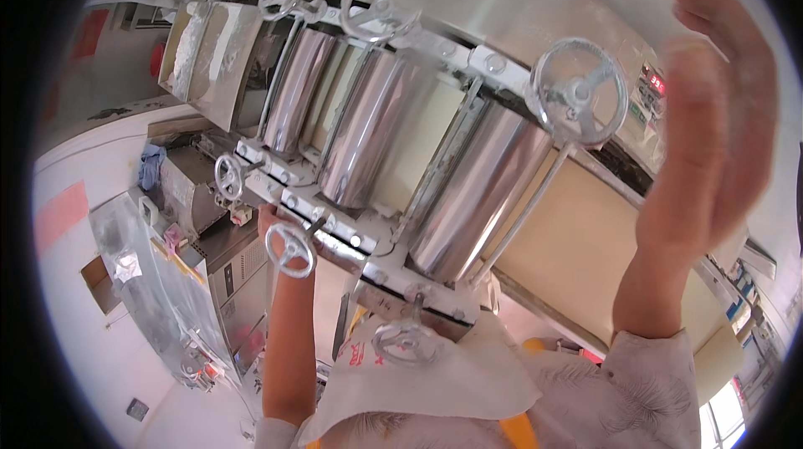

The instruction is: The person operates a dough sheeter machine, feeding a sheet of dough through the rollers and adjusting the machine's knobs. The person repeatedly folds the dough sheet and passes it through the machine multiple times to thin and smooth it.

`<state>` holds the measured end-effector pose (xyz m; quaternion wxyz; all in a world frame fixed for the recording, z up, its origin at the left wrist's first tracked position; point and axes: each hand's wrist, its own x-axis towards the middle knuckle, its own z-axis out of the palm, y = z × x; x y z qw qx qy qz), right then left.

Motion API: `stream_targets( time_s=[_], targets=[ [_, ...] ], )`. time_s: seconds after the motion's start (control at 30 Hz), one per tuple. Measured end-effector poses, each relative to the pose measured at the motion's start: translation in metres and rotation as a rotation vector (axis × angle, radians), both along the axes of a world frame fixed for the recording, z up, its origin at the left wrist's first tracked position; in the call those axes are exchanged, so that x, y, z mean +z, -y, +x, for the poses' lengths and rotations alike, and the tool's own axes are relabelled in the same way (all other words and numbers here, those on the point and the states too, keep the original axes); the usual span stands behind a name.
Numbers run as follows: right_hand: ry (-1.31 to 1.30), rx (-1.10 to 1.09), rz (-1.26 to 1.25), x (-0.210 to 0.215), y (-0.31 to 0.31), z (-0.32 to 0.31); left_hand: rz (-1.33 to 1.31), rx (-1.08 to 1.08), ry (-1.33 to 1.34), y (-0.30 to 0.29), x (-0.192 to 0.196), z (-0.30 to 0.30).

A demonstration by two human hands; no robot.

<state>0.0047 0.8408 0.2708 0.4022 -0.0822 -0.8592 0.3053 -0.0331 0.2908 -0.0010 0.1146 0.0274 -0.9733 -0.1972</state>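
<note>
My right hand [711,140] is raised high at the right, slightly smeared by motion, its fingers stretched out with nothing in them. Nearest to it is a large metal handwheel [580,93] on the far frame of a roller machine. My left hand [281,219] reaches the machine's near frame, next to a smaller handwheel [290,249]. That wheel and the frame hide most of its fingers, so its grip does not show. Shiny steel rollers [481,190] lie across the machine. A pale, smooth sheet [552,240], which looks like dough, extends from the right-hand roller.
More handwheels, including one [407,341] close to my apron [418,395], stick out from the frame. At the far left a metal hopper [209,64] holds white material. A small red display [657,83] glows behind my right hand. A steel cabinet [238,269] stands left of my forearm.
</note>
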Motion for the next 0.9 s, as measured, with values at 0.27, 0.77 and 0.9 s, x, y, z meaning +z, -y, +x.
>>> stream_targets(
  time_s=[0.27, 0.77, 0.9],
  targets=[
    [0.189, 0.183, -0.442, 0.01, 0.104, 0.074, 0.333, -0.242, -0.077, -0.015, -0.016, -0.02],
    [0.37, -0.033, -0.251, -0.044, 0.258, 0.145, 0.886, 0.032, 0.226, -0.036, -0.002, -0.024],
    [0.38, -0.018, -0.282, -0.047, 0.255, 0.145, 0.992, 0.067, 0.267, -0.048, 0.007, -0.025]
  ],
)
